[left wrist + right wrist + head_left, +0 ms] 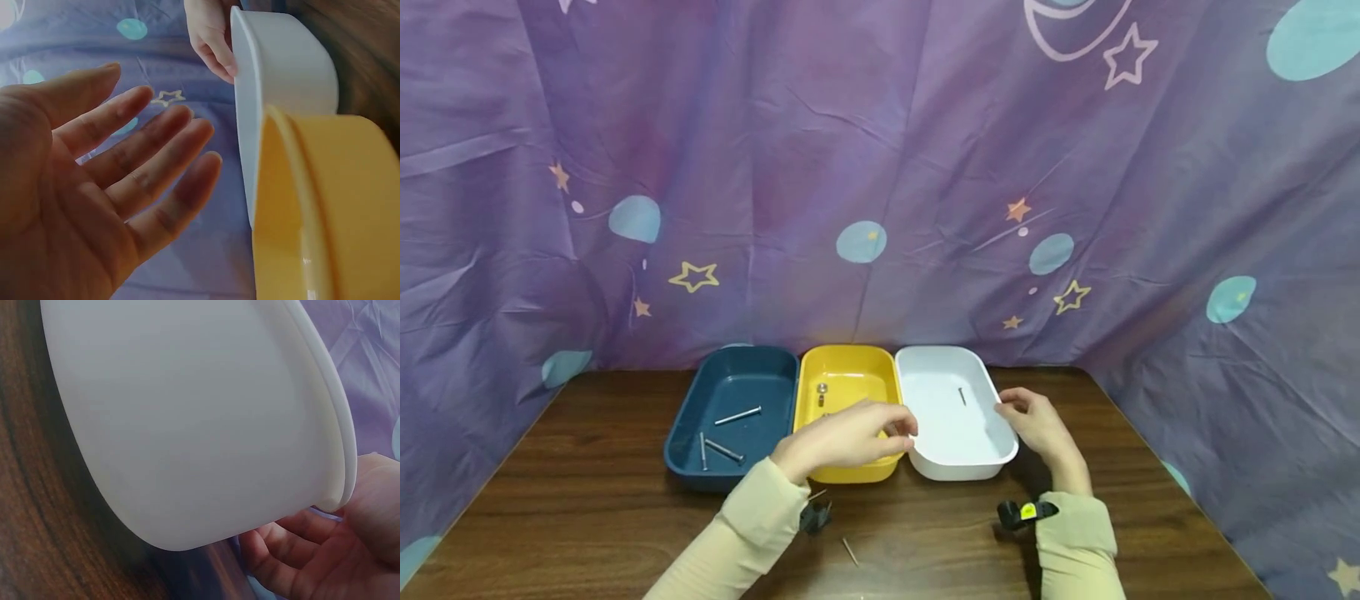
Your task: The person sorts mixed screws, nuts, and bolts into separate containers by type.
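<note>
My left hand (853, 432) hovers over the front right of the yellow tray (850, 360), near the left rim of the white tray (936, 421). In the left wrist view its palm (69, 219) shows, holding nothing, with the fingers spread and slightly bent. At the right rim of the white tray is my right hand (1041, 429), its fingertips right at the edge. The right wrist view shows the fingers (275, 556) loosely bent beside the outer wall, partly hidden by the tray. A thin screw (962, 397) lies in the white tray, and small metal hardware (822, 389) in the yellow one.
A dark blue tray (760, 365) with long bolts (737, 416) stands left of the yellow tray. On the brown wooden table (925, 542) in front lies a loose screw (851, 551). A purple patterned cloth (820, 167) hangs behind the table.
</note>
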{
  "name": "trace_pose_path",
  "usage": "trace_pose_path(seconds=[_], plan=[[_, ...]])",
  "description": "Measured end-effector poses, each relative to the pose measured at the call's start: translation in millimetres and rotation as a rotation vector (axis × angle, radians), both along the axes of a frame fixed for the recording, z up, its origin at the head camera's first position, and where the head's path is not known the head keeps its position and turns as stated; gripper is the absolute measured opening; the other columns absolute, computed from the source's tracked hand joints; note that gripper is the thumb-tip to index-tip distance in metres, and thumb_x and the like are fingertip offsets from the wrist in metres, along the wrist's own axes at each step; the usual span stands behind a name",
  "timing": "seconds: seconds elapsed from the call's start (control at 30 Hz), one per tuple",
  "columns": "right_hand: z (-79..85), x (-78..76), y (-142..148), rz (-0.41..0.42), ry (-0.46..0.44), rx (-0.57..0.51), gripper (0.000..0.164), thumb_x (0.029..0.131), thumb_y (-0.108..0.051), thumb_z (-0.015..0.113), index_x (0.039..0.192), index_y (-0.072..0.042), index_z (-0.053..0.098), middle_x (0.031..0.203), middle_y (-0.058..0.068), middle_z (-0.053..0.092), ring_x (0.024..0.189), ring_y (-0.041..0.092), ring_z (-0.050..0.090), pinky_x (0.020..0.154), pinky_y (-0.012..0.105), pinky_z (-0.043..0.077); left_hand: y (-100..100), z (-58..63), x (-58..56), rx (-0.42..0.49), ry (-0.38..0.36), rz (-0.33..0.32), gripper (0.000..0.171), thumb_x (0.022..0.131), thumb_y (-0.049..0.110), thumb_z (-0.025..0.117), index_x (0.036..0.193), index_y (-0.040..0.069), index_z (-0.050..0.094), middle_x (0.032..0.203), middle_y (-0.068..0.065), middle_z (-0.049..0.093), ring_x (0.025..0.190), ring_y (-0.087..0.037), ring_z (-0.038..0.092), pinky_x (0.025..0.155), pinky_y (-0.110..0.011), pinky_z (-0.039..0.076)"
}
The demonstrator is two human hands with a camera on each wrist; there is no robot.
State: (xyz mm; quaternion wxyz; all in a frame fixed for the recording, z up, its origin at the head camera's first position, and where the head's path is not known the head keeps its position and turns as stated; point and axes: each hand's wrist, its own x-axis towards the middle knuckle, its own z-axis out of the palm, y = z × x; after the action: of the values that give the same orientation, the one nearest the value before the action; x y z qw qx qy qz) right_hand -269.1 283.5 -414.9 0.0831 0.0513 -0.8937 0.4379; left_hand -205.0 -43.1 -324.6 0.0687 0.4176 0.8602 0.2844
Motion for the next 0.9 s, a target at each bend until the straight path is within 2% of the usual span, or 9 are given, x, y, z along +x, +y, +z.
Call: trace_pose_path(seconds=[0.27,0.43,0.67,0.9], plan=[[2.5,1.3,-2.4,0.01,-0.017,-0.012,0.031,0.094,-0.01,0.062,0.117,0.011,0.059,0.098,0.019,0.066,0.082,0.019,0.06,0.07,0.027,0.048,-30.1,-23.0,16.7,0.051,-0.039,0.03,0.013,0.098,0.016,0.061,0.106,0.009,0.067,0.097,0.007,0.065,0.092,-0.005,0.059,0.087,-0.031,0.048],[3.3,-0.1,-2.9,0.01,-0.013,-0.007,0.03,0.094,-0.01,0.062,0.116,0.011,0.06,0.097,0.018,0.066,0.081,0.018,0.059,0.069,0.027,0.047,-41.0,-31.4,25.9,0.072,-0.068,0.034,0.011,0.097,0.016,0.062,0.105,0.009,0.066,0.094,0.01,0.064,0.089,-0.003,0.059,0.084,-0.029,0.049],[3.0,-3.2,-4.2,0.028,-0.015,-0.003,0.031,0.095,-0.011,0.062,0.117,0.012,0.058,0.101,0.021,0.066,0.084,0.019,0.06,0.07,0.028,0.048,-45.9,-39.1,33.9,0.06,-0.091,0.061,0.007,0.097,0.018,0.062,0.103,0.017,0.066,0.093,0.014,0.063,0.088,0.0,0.058,0.083,-0.029,0.05],[1.7,-1.7,-3.5,0.002,-0.023,0.035,0.031,0.096,-0.012,0.061,0.117,0.011,0.058,0.104,0.022,0.066,0.085,0.019,0.06,0.072,0.028,0.048,-45.7,-58.8,43.3,0.046,-0.067,0.089,0.008,0.096,0.017,0.064,0.103,0.013,0.067,0.09,0.015,0.061,0.084,0.002,0.056,0.078,-0.022,0.048]])
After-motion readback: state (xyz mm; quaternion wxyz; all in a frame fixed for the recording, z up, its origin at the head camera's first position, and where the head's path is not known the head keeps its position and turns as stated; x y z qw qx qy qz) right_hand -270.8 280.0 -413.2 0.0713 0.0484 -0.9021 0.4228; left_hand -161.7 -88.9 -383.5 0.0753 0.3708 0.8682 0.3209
